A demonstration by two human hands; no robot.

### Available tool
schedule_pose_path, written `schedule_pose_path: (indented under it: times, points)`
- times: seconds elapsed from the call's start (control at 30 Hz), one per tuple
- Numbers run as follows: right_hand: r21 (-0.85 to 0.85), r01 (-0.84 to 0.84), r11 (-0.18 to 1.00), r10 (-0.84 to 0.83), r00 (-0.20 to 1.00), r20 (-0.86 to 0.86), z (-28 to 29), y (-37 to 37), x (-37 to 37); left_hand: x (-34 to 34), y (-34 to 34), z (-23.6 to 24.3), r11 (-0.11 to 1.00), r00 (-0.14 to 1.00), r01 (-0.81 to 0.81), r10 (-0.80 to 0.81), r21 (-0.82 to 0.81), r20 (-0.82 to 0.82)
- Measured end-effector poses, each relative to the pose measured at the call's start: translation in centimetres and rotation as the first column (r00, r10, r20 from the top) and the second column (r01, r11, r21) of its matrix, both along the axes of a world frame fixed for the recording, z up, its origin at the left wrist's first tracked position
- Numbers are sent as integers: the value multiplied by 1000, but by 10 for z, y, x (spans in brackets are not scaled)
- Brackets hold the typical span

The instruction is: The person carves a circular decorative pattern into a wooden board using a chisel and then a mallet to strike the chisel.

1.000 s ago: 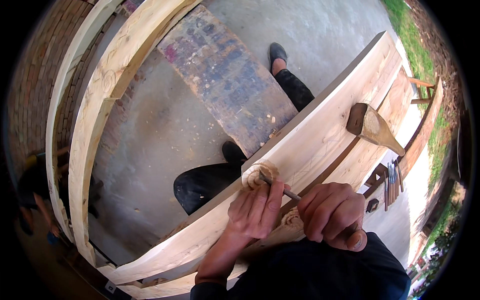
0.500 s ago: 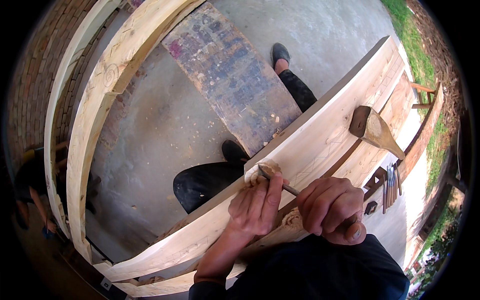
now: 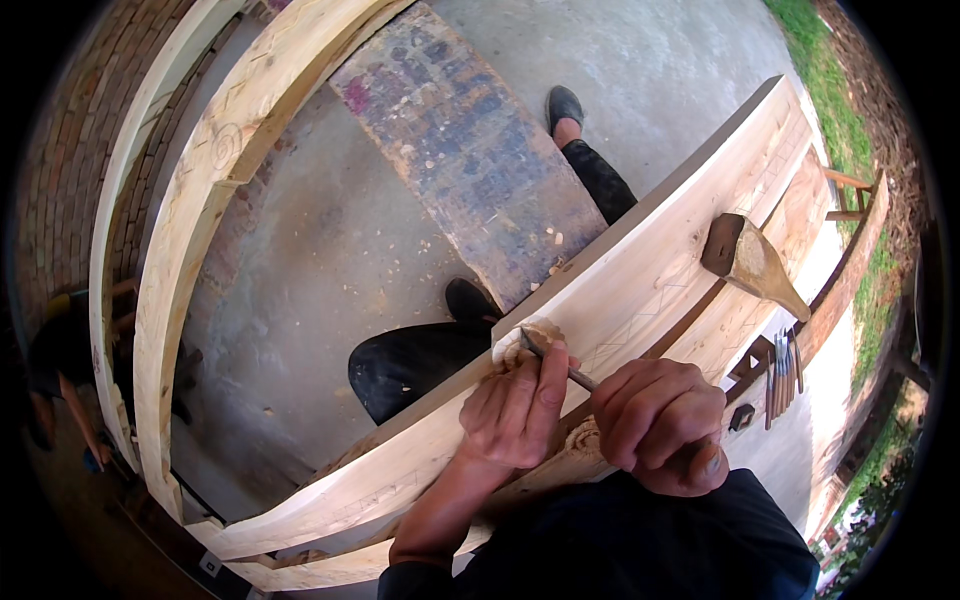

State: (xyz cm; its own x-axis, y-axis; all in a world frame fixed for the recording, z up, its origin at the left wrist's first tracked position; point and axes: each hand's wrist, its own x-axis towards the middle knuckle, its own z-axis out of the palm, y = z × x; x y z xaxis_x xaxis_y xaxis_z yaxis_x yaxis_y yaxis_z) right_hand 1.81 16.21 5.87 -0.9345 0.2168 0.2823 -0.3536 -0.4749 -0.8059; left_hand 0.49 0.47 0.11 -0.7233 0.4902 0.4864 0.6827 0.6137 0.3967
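Clock positions are read from the middle of the view. Item: one slim metal chisel (image 3: 584, 380), just off centre towards half past four, its tip touching a carved scroll (image 3: 508, 347) on the edge of a long pale beam (image 3: 690, 245). Left hand (image 3: 515, 412), half past five: fingers bent narrowly about the shaft near the tip. Right hand (image 3: 660, 425), four o'clock: fingers curled tightly around the rear of the same chisel. Markings: pencilled zigzag lines (image 3: 650, 308) on the beam, three o'clock; a drawn spiral (image 3: 228, 145) on an arched timber, ten o'clock; a small pale square (image 3: 210, 564) with a dark mark, half past seven, too small to read. Also: one wooden mallet (image 3: 755, 265), resting on its side, three o'clock; a row of slim tools (image 3: 783, 378), half past three; one paint-stained plank (image 3: 470, 165), twelve o'clock; a co-worker's arm (image 3: 80, 415), half past eight.
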Motion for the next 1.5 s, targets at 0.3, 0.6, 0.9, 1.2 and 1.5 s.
schedule_pose_path:
  times: [0.3,0.6,0.9,1.2,1.5]
  points:
    - [164,-53,985,14,974,228,14,8,-23,-4,6,-12,992,995,-96,99,82,-28]
    - [492,285,822,-95,922,-376,19,-69,-49,16,-20,-4,668,710,-485,-75,564,700]
    - [753,97,650,121,966,-229,1,-99,-52,11,-5,-34,719,817,-431,55,546,574]
    - [737,49,675,169,961,-219,-4,-105,-52,11,-12,-36,726,816,-435,67,533,575]
    - [700,21,714,170,964,-202,-8,-105,-54,10,-12,-38,722,811,-439,62,535,581]
